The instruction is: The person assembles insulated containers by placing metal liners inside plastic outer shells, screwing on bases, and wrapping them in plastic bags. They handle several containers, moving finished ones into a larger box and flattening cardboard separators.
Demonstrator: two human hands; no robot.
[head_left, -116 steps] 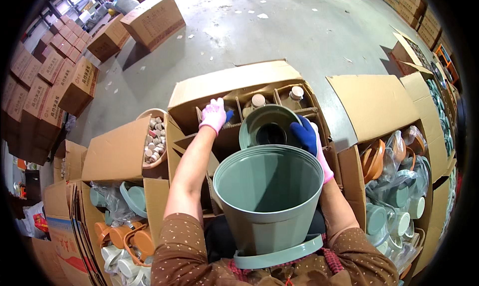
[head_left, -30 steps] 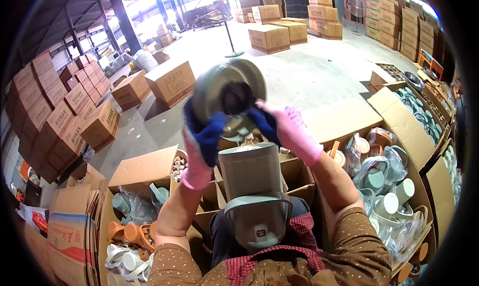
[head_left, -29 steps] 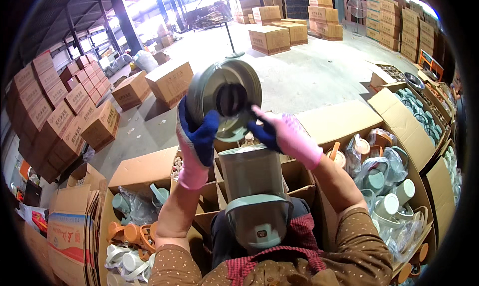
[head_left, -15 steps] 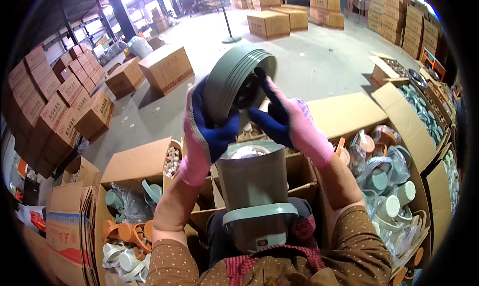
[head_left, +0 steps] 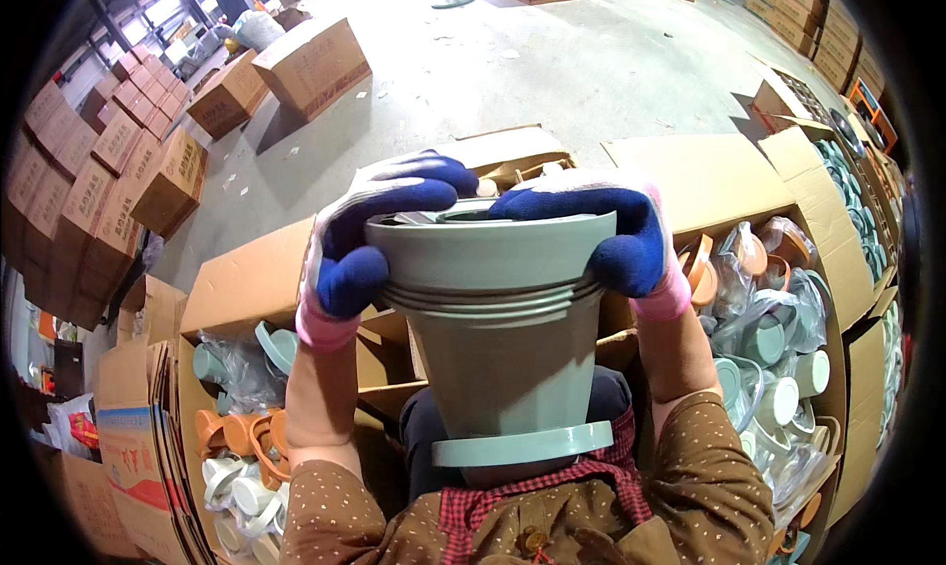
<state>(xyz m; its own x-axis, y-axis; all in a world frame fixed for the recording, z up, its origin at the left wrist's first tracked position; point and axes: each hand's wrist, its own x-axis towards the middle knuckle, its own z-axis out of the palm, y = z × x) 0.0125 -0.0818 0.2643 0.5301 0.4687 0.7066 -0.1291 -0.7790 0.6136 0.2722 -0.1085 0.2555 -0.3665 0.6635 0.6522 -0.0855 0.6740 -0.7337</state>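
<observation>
With forearms reaching forward, the gloved left hand (head_left: 350, 230) and right hand (head_left: 631, 225) grasped a green ring (head_left: 493, 255) from its left and right, fingers curled over the top, thumbs along the sides. The ring sat on a green bucket (head_left: 507, 368).

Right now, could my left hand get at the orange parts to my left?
Probably not while your left hand grips the green collar; once freed, likely yes, as the orange parts look close and uncovered.
</observation>
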